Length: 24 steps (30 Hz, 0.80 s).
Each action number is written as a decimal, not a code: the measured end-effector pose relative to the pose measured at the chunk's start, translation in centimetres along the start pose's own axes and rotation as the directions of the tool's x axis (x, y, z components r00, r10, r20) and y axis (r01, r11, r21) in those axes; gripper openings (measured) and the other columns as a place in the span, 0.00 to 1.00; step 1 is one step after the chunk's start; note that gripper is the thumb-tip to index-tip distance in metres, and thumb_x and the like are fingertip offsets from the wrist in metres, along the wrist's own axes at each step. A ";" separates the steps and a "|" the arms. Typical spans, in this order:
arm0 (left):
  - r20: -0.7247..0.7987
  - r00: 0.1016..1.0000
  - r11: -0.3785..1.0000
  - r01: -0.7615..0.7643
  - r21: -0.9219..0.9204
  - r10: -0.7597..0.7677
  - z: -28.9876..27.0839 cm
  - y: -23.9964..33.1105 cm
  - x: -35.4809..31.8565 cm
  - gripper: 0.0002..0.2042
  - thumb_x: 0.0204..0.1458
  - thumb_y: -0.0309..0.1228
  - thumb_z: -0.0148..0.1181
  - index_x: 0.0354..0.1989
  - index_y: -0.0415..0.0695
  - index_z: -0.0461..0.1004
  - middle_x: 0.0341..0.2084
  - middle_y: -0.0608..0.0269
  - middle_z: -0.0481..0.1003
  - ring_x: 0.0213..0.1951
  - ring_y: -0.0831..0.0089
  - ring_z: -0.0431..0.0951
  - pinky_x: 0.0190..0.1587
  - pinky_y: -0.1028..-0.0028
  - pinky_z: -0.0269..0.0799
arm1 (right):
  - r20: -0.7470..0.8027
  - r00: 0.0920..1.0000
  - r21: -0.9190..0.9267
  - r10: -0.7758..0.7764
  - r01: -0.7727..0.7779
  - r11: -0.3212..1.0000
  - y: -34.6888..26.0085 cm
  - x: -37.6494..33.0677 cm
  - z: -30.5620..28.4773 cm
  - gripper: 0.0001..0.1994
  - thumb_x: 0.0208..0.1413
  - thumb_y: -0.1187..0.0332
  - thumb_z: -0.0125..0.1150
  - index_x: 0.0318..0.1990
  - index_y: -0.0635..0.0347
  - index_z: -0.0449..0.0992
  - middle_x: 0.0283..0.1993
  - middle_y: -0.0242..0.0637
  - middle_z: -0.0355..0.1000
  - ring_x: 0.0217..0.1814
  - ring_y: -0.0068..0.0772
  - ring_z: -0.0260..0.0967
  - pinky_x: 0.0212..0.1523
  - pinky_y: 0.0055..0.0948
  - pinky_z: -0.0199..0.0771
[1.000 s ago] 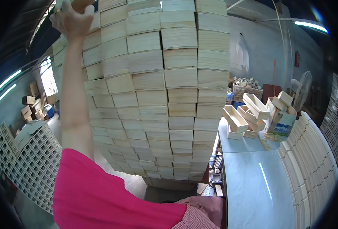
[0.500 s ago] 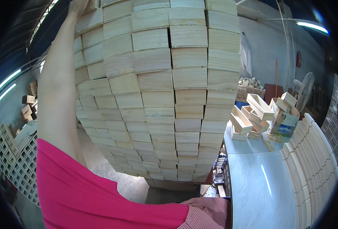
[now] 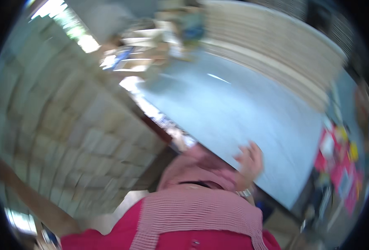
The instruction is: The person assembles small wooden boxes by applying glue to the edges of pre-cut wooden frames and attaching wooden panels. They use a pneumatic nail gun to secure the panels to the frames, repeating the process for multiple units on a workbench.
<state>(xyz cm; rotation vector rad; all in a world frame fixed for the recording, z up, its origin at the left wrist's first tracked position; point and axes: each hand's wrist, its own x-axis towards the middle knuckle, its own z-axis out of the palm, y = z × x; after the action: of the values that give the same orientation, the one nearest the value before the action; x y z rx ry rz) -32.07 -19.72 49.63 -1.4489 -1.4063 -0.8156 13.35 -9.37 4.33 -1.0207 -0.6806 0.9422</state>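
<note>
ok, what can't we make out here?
- Left hand: head view's dark left rim cuts off the bare left forearm; grip unknown.
- Tall wall of pale rectangular wooden blocks: head view, motion blur smears seams.
- Pink and yellow heap: head view, blur merges items.
- Bare right hand: head view, outline blurred.

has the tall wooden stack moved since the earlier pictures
No, not visibly: the tall wooden stack still stands left of the blue-grey table. The view has swung, and blur could hide a small shift.

Stacked boxes (image 3: 74, 125) stand left of the table (image 3: 238, 108)
</note>
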 end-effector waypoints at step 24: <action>0.526 0.022 -0.269 0.877 0.398 0.850 33.8 42.9 -28.5 0.34 0.66 0.50 0.51 0.72 0.38 0.57 0.70 0.43 0.60 0.71 0.45 0.60 0.72 0.49 0.56 | -0.384 0.812 -0.920 -0.440 -0.296 0.257 -8.0 39.8 -27.5 0.31 0.63 0.50 0.57 0.57 0.76 0.74 0.53 0.60 0.77 0.58 0.59 0.75 0.60 0.46 0.74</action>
<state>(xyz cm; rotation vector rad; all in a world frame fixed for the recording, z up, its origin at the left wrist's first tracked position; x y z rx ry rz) 1.82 4.81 4.35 -3.7222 -2.8464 -2.4178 56.71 13.48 2.93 -2.2862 -0.7481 -0.1279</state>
